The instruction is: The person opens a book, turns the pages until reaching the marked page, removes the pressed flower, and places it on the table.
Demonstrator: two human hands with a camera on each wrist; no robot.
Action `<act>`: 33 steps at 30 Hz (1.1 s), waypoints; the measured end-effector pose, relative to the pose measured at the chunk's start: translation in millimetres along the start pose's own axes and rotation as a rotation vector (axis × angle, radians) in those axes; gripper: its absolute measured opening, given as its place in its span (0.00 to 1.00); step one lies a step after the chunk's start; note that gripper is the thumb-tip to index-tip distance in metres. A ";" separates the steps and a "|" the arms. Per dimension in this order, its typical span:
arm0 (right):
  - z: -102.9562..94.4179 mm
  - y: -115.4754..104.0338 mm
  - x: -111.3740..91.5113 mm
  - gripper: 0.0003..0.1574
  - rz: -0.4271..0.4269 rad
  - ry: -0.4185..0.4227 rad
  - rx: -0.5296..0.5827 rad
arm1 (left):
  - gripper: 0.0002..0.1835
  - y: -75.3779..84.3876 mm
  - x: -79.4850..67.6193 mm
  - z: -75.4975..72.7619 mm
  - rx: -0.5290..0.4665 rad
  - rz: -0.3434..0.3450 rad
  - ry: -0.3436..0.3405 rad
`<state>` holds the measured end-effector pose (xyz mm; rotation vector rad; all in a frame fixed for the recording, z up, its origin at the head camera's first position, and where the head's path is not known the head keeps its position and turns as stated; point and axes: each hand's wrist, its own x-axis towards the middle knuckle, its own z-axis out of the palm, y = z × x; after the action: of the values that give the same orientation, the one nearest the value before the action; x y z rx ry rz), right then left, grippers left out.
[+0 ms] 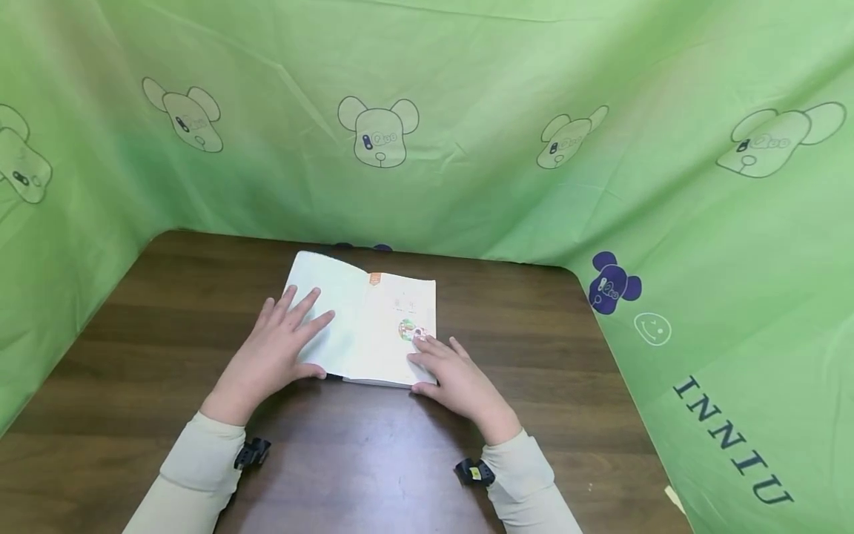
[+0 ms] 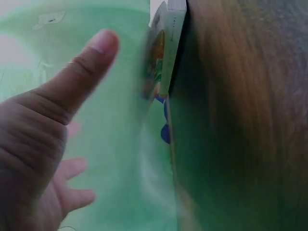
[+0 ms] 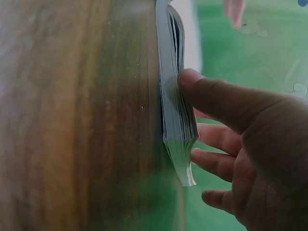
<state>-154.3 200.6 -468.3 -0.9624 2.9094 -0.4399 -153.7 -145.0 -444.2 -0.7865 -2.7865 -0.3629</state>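
An open book (image 1: 394, 352) lies on the table, its thick page block to the right and the opened cover side to the left. The right page carries a small orange tag at the top and a colourful round picture. My left hand (image 1: 283, 341) is spread over the left side, fingers apart; in the left wrist view its thumb (image 2: 82, 72) stands away from the book's spine (image 2: 174, 45). My right hand (image 1: 460, 374) rests at the lower right corner, fingers extended on the page. In the right wrist view its thumb (image 3: 211, 89) touches the page block (image 3: 175, 106) near the upper edge.
The brown wooden table (image 1: 534, 356) extends around the book. A green cloth (image 1: 467, 200) with bear-head prints hangs behind the table and along both sides. Each wrist wears a small black camera, such as the right wrist camera (image 1: 475, 472).
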 end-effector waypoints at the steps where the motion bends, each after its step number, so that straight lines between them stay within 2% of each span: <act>1: -0.1 0.3 0.5 0.34 -0.003 0.000 0.001 | 0.49 0.1 0.0 2.5 -0.019 -0.010 -0.030; 6: -1.4 1.7 1.0 0.31 -0.018 -0.009 -0.015 | 0.41 7.7 0.6 13.7 -0.131 -0.035 -0.146; 14: -7.8 -1.1 0.1 0.13 -0.077 -0.014 -0.088 | 0.35 23.2 -0.3 24.0 -0.225 -0.098 -0.257; 20: -9.1 -1.1 -1.1 0.08 -0.110 0.001 -0.143 | 0.33 27.3 -0.3 31.7 -0.245 -0.151 -0.266; 27: -7.3 0.3 -0.2 0.06 -0.115 0.030 -0.153 | 0.32 37.9 4.8 36.4 -0.235 -0.237 -0.252; 30: -6.5 -0.4 1.0 0.05 -0.131 0.068 -0.165 | 0.33 43.0 6.1 36.5 -0.236 -0.242 -0.236; 33: -6.2 -1.1 1.5 0.03 -0.157 0.142 -0.180 | 0.34 47.0 6.1 37.7 -0.229 -0.241 -0.234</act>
<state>-155.6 200.4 -461.9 -1.2393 3.0550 -0.2664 -139.1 -92.1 -469.9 -0.5689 -3.1097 -0.6839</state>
